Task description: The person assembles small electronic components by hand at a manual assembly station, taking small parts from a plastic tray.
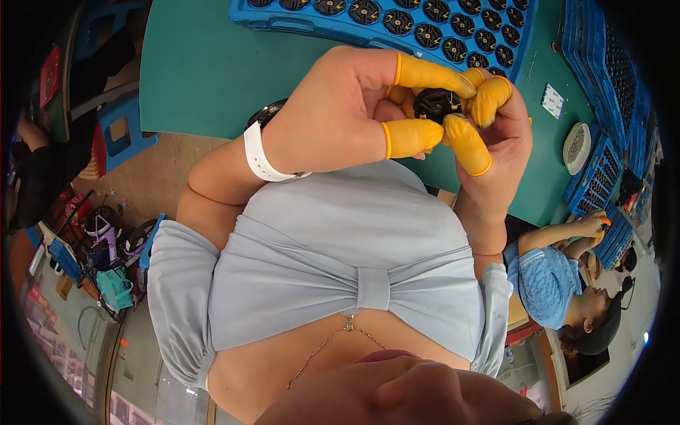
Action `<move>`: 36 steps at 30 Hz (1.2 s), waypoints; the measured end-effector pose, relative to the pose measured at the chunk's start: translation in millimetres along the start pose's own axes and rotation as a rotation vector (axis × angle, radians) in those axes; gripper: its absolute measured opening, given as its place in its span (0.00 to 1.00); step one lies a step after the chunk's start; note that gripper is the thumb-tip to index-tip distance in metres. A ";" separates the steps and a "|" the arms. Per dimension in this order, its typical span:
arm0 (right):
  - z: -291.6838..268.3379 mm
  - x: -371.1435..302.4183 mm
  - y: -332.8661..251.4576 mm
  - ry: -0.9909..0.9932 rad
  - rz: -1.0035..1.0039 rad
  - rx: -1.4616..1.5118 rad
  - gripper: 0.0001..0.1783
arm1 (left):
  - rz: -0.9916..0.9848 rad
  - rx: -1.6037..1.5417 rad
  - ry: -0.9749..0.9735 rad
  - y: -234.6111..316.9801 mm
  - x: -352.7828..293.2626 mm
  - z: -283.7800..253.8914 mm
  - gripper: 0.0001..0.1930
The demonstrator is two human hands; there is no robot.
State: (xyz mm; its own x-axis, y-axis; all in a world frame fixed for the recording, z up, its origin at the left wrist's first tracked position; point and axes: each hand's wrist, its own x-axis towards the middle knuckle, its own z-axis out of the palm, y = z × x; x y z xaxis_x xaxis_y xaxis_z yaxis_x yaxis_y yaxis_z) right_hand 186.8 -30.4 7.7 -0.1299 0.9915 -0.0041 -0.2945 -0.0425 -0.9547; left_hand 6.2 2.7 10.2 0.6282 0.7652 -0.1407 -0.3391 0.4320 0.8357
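Note:
Above the green table, both hands meet around a small black round part [437, 105] with a slotted, ridged face and a light-coloured bit at its edge. My left hand [327, 106] grips it from the left between thumb and fingers, a white watch band around the wrist. From the right, my right hand [500, 138] pinches its edge with thumb and fingertips. Yellow finger cots cover the digits at the part on both hands. The fingers hide some of its rim and underside. Just beyond the hands lies a blue tray [312, 27] holding rows of similar black round parts.
Stacked blue trays [618, 85] stand at the right. Nearer are a white oval dish [576, 149] of small pieces and a white card [552, 100]. A dark round object [268, 113] is partly behind my left wrist. Another person [549, 276] works at right; a blue stool [122, 131] stands left.

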 end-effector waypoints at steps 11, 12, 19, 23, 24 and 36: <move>11.2 -3.9 -5.7 0.070 0.029 0.042 0.15 | -0.046 -0.047 -0.015 0.1 -2.2 -1.3 0.20; 12.6 -4.3 -5.6 0.094 0.026 0.038 0.15 | -0.043 -0.039 -0.016 -0.1 -2.7 -1.1 0.19; 11.4 -3.1 1.8 0.077 -0.085 -0.070 0.15 | -0.026 0.058 -0.007 2.1 -3.8 0.7 0.20; 11.2 0.2 0.4 0.108 -0.056 -0.011 0.13 | 0.017 0.009 0.068 2.4 -2.2 3.8 0.19; 9.4 1.5 0.3 0.107 -0.044 0.010 0.12 | 0.006 0.011 0.052 2.5 -1.5 0.9 0.19; 3.4 -1.3 -0.4 0.105 0.038 0.123 0.12 | -0.073 -0.017 0.027 5.4 0.1 -4.0 0.21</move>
State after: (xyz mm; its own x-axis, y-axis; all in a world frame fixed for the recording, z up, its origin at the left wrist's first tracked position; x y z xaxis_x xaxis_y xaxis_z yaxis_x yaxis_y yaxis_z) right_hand 183.8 -32.0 9.2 -0.0457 0.9960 -0.0766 -0.4058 -0.0886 -0.9097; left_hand 1.6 7.0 12.6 0.6330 0.7436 -0.2156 -0.3045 0.4951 0.8137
